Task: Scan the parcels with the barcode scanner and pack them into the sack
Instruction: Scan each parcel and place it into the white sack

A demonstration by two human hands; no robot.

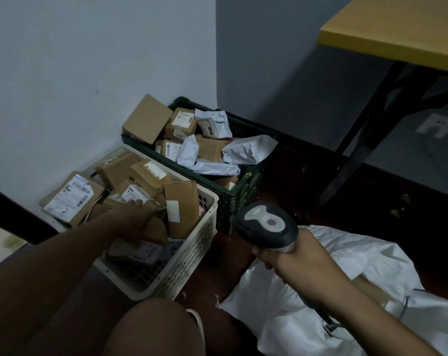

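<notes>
Two crates of parcels; the left hand curls onto a cardboard parcel in the white crate. Lift label-up toward the barcode scanner gripped by the right hand, sack beneath.

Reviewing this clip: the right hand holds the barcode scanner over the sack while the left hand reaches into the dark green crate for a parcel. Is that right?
Not quite. The head view shows the left hand reaching into the white basket, gripping a brown parcel there, not into the dark green crate behind it. The rest holds: the right hand holds the barcode scanner over the sack.
</notes>
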